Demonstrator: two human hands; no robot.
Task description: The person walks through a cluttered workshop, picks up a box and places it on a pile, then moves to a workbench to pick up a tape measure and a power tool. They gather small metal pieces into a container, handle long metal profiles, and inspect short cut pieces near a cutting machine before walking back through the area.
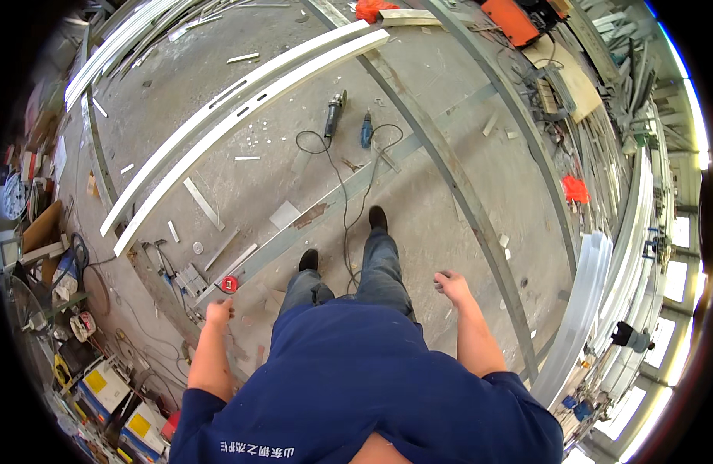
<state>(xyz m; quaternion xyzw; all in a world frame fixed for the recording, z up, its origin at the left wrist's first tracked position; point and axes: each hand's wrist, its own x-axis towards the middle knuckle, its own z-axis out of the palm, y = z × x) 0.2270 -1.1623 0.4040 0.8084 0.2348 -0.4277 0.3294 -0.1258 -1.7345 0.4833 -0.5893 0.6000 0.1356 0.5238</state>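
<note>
My left hand (219, 312) hangs at my side with its fingers loosely bent and apart, and I see nothing in it. Just beyond it in the picture is a red round tape measure (229, 284), near the end of a flat grey steel beam (256, 267); no contact shows. Out to the right, my right hand (451, 285) hangs over the floor, fingers loosely curved and nothing held. Ahead of my feet lie a dark angle grinder (335, 114) and a blue power drill (366, 131), their cords trailing toward my legs.
Two long white slotted profiles (248, 108) rest across steel beams at left. Another steel beam (449, 166) runs along my right. Cords and offcuts litter the floor. Yellow-and-white machines (106, 384) stand at lower left. Stacked metal profiles (577, 309) and another person (633, 338) are at right.
</note>
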